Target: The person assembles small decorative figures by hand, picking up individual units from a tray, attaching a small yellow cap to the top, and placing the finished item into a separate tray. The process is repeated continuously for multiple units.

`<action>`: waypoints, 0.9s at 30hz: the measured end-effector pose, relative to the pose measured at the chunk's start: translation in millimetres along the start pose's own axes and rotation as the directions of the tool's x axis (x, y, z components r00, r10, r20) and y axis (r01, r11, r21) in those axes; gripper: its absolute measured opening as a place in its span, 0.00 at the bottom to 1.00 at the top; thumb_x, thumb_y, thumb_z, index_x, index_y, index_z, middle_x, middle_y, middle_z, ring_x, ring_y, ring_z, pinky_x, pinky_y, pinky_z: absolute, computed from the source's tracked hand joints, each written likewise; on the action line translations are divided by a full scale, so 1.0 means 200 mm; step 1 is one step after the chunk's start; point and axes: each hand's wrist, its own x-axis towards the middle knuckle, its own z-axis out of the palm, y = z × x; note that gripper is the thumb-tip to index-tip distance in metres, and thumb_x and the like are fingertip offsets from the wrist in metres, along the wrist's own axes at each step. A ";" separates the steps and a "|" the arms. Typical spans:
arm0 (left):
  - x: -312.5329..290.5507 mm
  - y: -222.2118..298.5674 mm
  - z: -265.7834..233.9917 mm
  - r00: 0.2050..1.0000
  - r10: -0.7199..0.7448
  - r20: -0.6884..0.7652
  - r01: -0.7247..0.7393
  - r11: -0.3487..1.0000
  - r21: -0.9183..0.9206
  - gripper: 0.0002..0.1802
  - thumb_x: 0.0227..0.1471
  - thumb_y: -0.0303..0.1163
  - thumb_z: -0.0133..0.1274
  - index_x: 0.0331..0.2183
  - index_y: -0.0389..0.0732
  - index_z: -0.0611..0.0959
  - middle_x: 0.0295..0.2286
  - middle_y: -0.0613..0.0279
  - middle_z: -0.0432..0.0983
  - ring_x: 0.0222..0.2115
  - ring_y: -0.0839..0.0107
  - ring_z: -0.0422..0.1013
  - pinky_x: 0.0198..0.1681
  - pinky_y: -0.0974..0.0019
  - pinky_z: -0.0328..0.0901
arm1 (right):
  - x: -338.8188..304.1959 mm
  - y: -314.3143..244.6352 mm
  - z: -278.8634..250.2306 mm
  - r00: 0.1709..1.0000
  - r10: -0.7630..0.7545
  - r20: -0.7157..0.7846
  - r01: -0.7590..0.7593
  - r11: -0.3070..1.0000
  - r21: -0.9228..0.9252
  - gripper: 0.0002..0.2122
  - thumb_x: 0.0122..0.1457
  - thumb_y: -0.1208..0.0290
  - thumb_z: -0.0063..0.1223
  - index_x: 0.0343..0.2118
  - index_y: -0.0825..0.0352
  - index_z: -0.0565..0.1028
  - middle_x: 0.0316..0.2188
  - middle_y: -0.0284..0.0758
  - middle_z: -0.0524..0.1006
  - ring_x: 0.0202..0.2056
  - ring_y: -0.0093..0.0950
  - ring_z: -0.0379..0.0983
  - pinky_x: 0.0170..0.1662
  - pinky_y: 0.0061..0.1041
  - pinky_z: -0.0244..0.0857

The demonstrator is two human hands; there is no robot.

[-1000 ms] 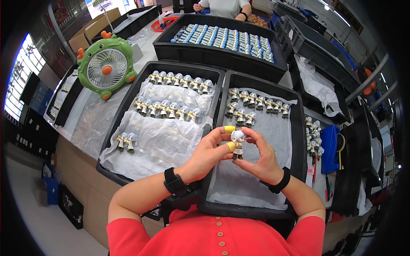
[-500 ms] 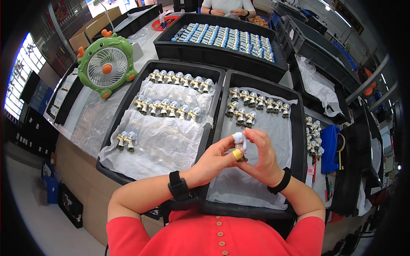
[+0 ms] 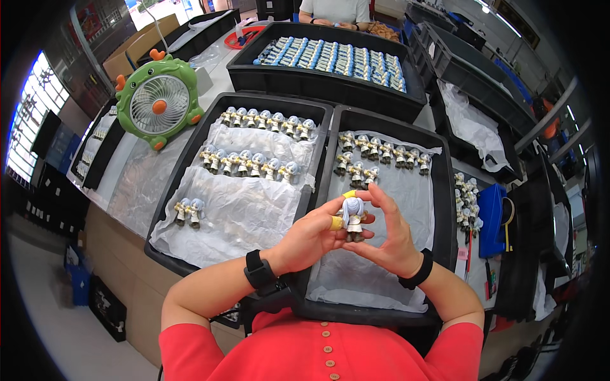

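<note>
A small figurine (image 3: 353, 220) with pale blue-lavender hair, a white outfit and dark feet stands upright between my hands, over the right tray. My left hand (image 3: 306, 240) grips it from the side with thumb and forefinger, both wrapped in yellow tape. Curved around its other side is my right hand (image 3: 395, 240), its thumb by the feet and its forefinger near the head. Similar figurines (image 3: 381, 151) lie in the far part of the paper-lined right tray (image 3: 445, 222). More figurines (image 3: 244, 162) form rows on white paper in the left tray (image 3: 166, 216).
Behind stands a larger black bin (image 3: 330, 89) of blue-and-white pieces. A green animal-shaped fan (image 3: 159, 105) sits at the left. Loose figurines (image 3: 467, 203) and a blue box (image 3: 490, 219) lie right of the trays. Another person (image 3: 337, 13) sits across the table.
The figurine has been turned between my fingers, so more of its hair and body shows. My left hand has shifted slightly left. The trayed figurines stay in place.
</note>
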 end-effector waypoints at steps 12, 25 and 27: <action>0.01 -0.01 -0.01 1.000 -0.002 0.024 0.003 0.999 -0.054 0.31 0.51 0.27 0.32 0.59 0.38 0.54 0.51 0.48 0.62 0.50 0.56 0.64 0.52 0.57 0.61 | 0.00 0.01 0.00 0.999 0.037 -0.007 -0.036 0.999 0.020 0.45 0.34 0.74 0.70 0.58 0.66 0.56 0.47 0.39 0.68 0.49 0.36 0.65 0.52 0.32 0.59; 0.01 -0.01 -0.02 0.999 -0.005 0.043 0.007 0.998 -0.058 0.30 0.52 0.28 0.32 0.58 0.37 0.54 0.51 0.45 0.61 0.51 0.54 0.63 0.53 0.55 0.60 | 0.01 0.00 -0.01 0.998 0.059 0.025 -0.058 0.998 -0.032 0.46 0.35 0.70 0.72 0.58 0.65 0.55 0.49 0.38 0.69 0.47 0.30 0.66 0.50 0.29 0.59; 0.01 -0.01 -0.02 0.999 -0.005 0.044 0.008 0.998 -0.062 0.30 0.52 0.28 0.32 0.58 0.37 0.54 0.51 0.45 0.61 0.51 0.54 0.63 0.53 0.55 0.60 | 0.01 0.00 -0.01 0.998 0.065 0.018 -0.065 0.998 -0.015 0.45 0.34 0.71 0.72 0.58 0.65 0.57 0.48 0.38 0.69 0.48 0.31 0.66 0.51 0.29 0.59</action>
